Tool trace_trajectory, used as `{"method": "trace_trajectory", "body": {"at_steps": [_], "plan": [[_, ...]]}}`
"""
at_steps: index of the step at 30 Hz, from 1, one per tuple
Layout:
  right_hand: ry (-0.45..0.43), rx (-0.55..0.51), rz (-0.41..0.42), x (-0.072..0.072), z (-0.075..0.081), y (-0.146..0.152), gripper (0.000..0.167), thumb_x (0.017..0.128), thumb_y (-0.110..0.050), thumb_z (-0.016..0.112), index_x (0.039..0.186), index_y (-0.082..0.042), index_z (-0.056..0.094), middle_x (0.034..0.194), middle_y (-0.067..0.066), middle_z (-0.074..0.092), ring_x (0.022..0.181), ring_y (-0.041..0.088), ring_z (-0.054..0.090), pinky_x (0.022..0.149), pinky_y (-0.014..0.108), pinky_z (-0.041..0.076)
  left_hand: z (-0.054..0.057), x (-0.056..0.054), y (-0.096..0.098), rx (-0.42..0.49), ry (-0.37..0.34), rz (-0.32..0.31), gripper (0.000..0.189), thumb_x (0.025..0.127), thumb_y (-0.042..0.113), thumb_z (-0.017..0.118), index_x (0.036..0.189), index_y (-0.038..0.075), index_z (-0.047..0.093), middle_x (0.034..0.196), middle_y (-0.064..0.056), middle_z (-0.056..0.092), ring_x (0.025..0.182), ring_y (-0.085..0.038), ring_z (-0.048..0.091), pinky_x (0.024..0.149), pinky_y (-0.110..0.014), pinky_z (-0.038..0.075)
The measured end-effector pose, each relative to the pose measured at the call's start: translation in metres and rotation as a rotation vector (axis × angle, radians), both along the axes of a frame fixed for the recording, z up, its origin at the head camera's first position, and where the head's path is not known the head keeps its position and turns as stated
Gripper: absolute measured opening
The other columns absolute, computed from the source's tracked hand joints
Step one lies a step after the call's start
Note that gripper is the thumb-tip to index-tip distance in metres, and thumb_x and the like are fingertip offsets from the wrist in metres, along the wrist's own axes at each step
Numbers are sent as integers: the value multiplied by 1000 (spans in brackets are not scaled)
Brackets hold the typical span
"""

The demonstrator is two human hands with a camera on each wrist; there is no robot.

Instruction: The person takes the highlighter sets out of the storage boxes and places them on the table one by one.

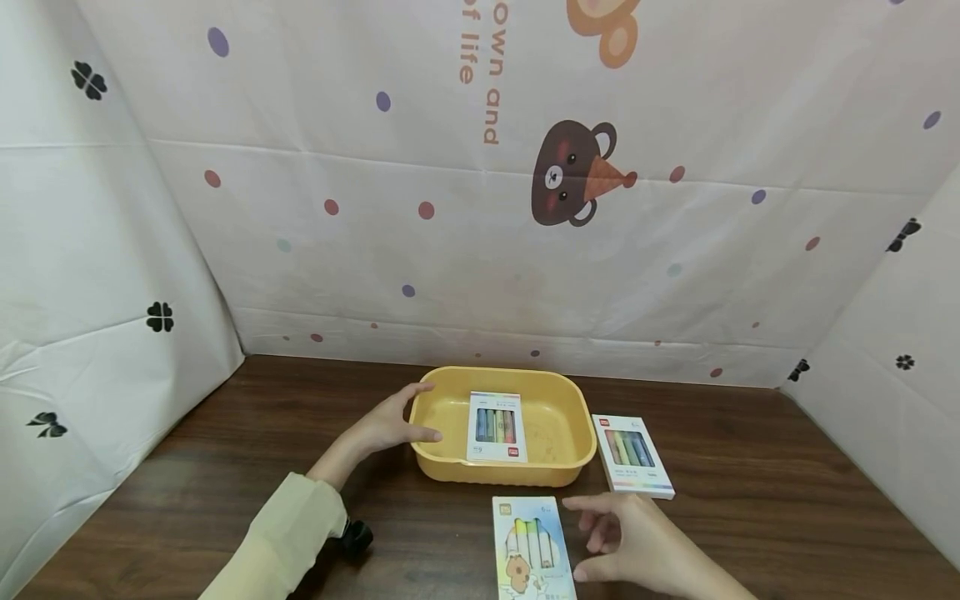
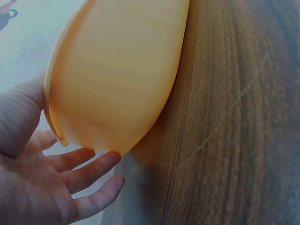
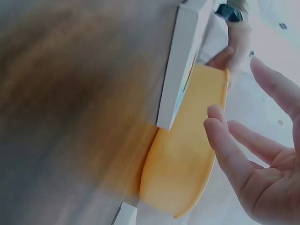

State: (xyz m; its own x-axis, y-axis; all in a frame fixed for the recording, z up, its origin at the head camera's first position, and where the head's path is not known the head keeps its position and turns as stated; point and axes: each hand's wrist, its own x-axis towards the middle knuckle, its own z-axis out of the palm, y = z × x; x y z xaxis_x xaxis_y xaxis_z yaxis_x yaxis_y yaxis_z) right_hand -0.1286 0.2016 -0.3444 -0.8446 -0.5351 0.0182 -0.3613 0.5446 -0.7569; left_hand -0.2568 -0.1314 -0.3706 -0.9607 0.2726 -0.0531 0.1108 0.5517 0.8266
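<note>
At the left end of a yellow plastic basin (image 1: 495, 473), my left hand (image 1: 390, 421) holds the rim. The left wrist view shows its thumb going over the rim and its fingers at the outer wall. Inside the basin lies a white box of coloured sticks (image 1: 497, 427) with a window. My right hand (image 1: 633, 537) hovers beside the right edge of a pale blue box of pens (image 1: 532, 550) with a cartoon animal on it. Its thumb and forefinger are spread with nothing between them. In the right wrist view its fingers (image 3: 229, 154) appear apart from the box.
A second white box of coloured sticks (image 1: 633, 457) lies on the table just right of the basin. The dark wood table (image 1: 315, 400) meets a patterned cloth (image 1: 480, 275) behind, with more cloth on both sides. A black strap piece (image 1: 356, 537) hangs under the left wrist.
</note>
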Motion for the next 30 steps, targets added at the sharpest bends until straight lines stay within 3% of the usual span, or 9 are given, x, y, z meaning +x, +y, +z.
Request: {"method": "trace_trajectory", "body": {"at_steps": [8,15,24,30], "plan": [[-15,-160,-47,-15,4,3,62,68,-19,80,117,9,55,93,15,58,74,6,58,66,24,52,1,0,0,-14,13,1,83,69,27,80,138,12,37,144,-20,29,130,-37,28,100,-56,27],[-28,-216,-76,-26,8,7,61,70,-15,79,118,13,53,96,20,57,77,9,59,68,27,52,5,1,2,-86,135,-35,82,68,27,81,137,8,39,150,-14,16,132,-37,24,100,-57,27],[25,-217,-127,-40,14,14,56,73,-14,76,118,10,54,97,19,59,80,11,62,64,25,52,10,4,3,-168,247,-27,84,65,27,82,136,11,41,142,-14,35,127,-35,35,98,-54,31],[83,-195,-155,-51,19,19,53,75,-15,74,120,7,55,100,18,61,80,11,63,63,25,50,16,5,8,-161,305,-23,79,68,26,81,134,9,43,137,-14,42,123,-33,41,95,-51,37]]}}
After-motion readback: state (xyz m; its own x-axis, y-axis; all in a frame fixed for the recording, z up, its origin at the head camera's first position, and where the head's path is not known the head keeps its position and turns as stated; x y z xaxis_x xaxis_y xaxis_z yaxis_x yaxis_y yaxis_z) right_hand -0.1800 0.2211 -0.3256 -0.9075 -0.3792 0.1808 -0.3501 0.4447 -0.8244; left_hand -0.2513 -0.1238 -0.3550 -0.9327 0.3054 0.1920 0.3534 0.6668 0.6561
